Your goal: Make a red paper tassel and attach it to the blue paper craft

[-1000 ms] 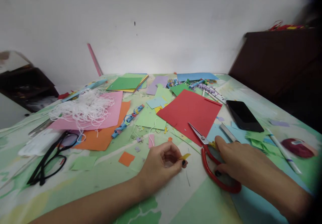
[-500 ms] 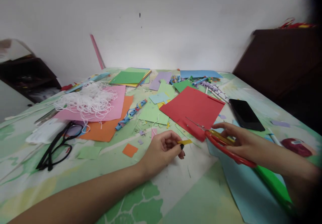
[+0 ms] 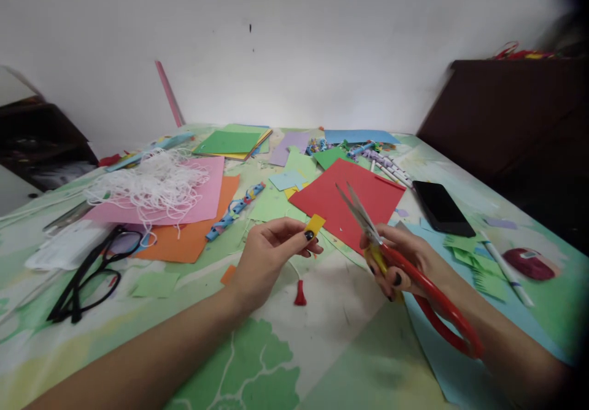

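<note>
My left hand (image 3: pixel 276 256) pinches a small yellow paper piece (image 3: pixel 315 223) between thumb and fingers. My right hand (image 3: pixel 400 256) is closed around red-handled scissors (image 3: pixel 423 284), whose blades stand slightly apart and point up and to the left over a red paper sheet (image 3: pixel 345 201). A bit of yellow shows in my right fingers too, but I cannot make out what it is. Below my left hand, a red tassel (image 3: pixel 300 293) on a white string lies on the tablecloth. An orange scrap (image 3: pixel 227 275) is partly covered by my left hand.
White yarn (image 3: pixel 151 186) lies on pink paper at left, near black glasses (image 3: pixel 92 275). A beaded-looking blue roll (image 3: pixel 235 212), stacked coloured papers (image 3: pixel 230 142), a black phone (image 3: pixel 442 207), a white pen (image 3: pixel 506 269) and light blue paper (image 3: pixel 442 342) surround the hands.
My left hand has moved left and up with the yellow piece, uncovering the tassel. My right hand has turned, tilting the scissors upward. The green object under the right forearm is no longer visible.
</note>
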Available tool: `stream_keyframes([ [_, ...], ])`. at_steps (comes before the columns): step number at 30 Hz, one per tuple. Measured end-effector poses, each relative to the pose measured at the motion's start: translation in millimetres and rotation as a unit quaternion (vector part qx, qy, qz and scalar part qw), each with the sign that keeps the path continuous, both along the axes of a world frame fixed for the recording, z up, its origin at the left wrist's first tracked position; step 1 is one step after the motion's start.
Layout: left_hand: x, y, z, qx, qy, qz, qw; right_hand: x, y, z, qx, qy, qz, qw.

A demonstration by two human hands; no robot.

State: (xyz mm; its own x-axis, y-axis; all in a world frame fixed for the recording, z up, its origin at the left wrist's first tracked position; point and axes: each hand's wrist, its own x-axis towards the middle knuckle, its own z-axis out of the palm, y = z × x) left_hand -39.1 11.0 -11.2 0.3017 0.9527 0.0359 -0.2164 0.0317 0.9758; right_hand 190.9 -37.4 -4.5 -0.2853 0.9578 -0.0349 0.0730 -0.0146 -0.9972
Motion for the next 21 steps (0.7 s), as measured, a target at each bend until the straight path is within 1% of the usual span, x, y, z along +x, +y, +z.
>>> stream_keyframes([
  [3, 0, 0, 1.2, -0.017, -0.02, -0.003, 1.0, -4, -3, 4.4, -0.032, -0.013, 0.03, 0.999],
  [6, 0, -1, 1.7, -0.03, -0.029, -0.003, 0.999, -9, -7, 10.3, -0.042, -0.034, 0.043, 0.998],
  [9, 0, -1, 2.3, -0.04, -0.033, 0.003, 0.999, -14, -10, 13.6, -0.06, -0.063, 0.037, 0.995],
  [13, 1, -1, 2.9, -0.056, -0.039, 0.004, 0.998, -19, -13, 12.8, -0.086, -0.089, 0.034, 0.992],
  [18, 2, -1, 1.7, -0.077, -0.07, 0.025, 0.994, -21, -11, 13.8, -0.064, -0.082, -0.008, 0.995],
  [21, 2, -1, 1.4, -0.077, -0.083, 0.04, 0.993, -22, -10, 15.6, -0.07, -0.081, -0.01, 0.994],
])
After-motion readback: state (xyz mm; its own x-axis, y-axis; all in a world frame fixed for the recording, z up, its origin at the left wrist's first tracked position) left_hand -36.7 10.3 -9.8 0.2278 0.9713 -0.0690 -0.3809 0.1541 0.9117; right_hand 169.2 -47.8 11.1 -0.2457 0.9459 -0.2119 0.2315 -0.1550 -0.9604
